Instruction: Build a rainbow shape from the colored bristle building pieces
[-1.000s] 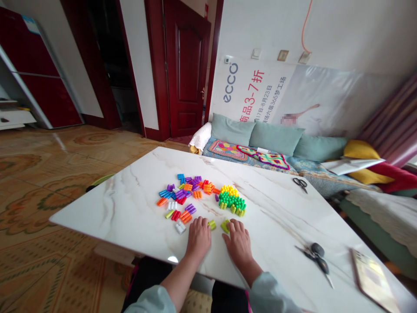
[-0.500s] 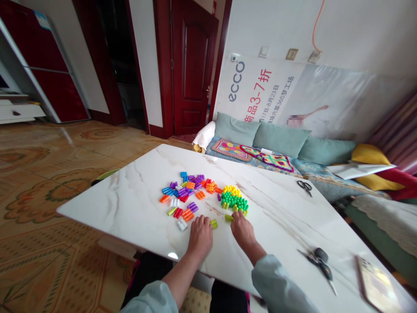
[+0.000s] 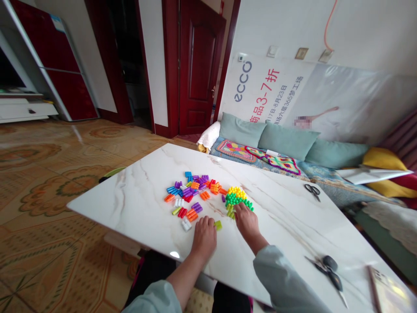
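My left hand (image 3: 205,235) rests low over the table's near side, fingers curled together at a light green piece (image 3: 218,225) that shows past its fingertips. My right hand (image 3: 246,219) is closed at the near edge of a cluster of yellow pieces (image 3: 236,191) and green pieces (image 3: 235,199). Light green pieces (image 3: 230,211) stand just left of its fingers. Left of the cluster lie small groups of short tubes: orange (image 3: 193,215), purple (image 3: 197,207), white (image 3: 186,224) and blue (image 3: 188,174).
Everything lies on a white marbled table (image 3: 130,204). Black scissors (image 3: 312,190) lie near the far right edge. A second cutting tool (image 3: 332,269) and a phone (image 3: 387,291) are at the near right. A sofa with cushions (image 3: 288,139) stands behind.
My right hand has moved up to the cluster, and light green pieces that lay by its fingers now stand against the cluster's near left edge. The view has shifted slightly.
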`<state>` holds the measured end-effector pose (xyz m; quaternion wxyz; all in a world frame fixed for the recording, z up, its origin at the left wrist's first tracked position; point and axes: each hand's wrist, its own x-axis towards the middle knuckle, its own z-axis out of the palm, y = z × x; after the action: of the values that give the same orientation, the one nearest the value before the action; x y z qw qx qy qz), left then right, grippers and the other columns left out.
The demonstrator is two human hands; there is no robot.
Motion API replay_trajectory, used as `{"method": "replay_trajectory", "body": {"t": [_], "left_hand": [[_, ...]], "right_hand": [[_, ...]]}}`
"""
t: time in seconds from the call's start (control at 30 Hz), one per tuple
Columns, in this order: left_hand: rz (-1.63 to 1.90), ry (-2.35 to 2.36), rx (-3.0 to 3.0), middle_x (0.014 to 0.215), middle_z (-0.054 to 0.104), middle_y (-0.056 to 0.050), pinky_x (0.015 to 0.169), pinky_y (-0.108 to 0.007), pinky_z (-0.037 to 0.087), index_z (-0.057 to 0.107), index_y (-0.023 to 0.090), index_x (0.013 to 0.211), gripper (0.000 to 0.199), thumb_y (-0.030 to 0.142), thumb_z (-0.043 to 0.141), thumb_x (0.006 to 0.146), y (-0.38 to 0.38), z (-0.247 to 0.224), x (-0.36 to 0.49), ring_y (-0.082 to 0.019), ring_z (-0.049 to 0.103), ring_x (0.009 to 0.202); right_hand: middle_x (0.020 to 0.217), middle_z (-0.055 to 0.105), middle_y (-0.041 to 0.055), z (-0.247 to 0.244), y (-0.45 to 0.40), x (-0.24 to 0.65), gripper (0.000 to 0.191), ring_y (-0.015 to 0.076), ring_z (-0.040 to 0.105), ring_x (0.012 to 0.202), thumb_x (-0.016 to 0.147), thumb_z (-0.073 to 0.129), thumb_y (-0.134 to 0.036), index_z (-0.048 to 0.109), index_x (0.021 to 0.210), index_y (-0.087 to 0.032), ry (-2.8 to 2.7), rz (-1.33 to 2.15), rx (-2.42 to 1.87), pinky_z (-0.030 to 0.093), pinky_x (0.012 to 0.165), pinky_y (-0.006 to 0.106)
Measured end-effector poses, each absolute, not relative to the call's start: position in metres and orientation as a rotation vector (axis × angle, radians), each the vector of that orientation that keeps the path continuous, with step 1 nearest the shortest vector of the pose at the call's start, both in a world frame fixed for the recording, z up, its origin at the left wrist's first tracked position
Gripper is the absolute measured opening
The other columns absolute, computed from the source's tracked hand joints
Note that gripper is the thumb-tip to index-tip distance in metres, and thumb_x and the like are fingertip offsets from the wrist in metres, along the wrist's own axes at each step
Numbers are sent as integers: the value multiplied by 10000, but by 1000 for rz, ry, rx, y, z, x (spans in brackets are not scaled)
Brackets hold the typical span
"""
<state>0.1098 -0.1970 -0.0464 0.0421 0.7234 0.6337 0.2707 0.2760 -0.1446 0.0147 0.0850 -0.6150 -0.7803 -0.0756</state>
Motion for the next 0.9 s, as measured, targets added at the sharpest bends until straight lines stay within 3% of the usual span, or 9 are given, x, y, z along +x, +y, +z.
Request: {"method": "replay_trajectory", "body": {"t": [0.13, 0.33, 0.67, 0.9], "left_hand": [[848, 1920, 2213, 967, 536, -70, 849, -383, 366, 532, 188, 930, 116, 164, 423, 901, -196, -47, 110, -237, 490, 947], [835, 1938, 2236, 964, 540, -76, 850, -385, 369, 543, 183, 941, 143, 176, 403, 911, -196, -48, 109, -240, 495, 941], [826, 1966, 2270, 969, 550, -75, 859, -380, 378, 558, 184, 972, 164, 187, 403, 918, -196, -50, 109, -238, 508, 951], [763, 1905, 2320, 946, 575, -76, 809, -359, 402, 581, 184, 953, 179, 176, 405, 922, -193, -47, 105, -232, 541, 924]], "right_hand": [[965, 637, 91, -8, -168, 277, 236, 223, 579, 940, 892, 418, -152, 642, 955, -191, -2286, -176, -1646, 453, 786, 326], [1276, 584, 113, -42, -181, 273, 389, 231, 520, 1163, 864, 452, -168, 562, 1237, -164, -2263, -22, -1537, 404, 988, 391], [1431, 461, 119, -59, -178, 270, 486, 249, 422, 1293, 907, 418, -239, 449, 1381, -134, -2186, -80, -1692, 313, 1077, 419], [1443, 447, 114, -58, -195, 255, 537, 272, 345, 1359, 867, 460, -224, 416, 1400, -169, -2070, 181, -1702, 227, 1115, 504]]}}
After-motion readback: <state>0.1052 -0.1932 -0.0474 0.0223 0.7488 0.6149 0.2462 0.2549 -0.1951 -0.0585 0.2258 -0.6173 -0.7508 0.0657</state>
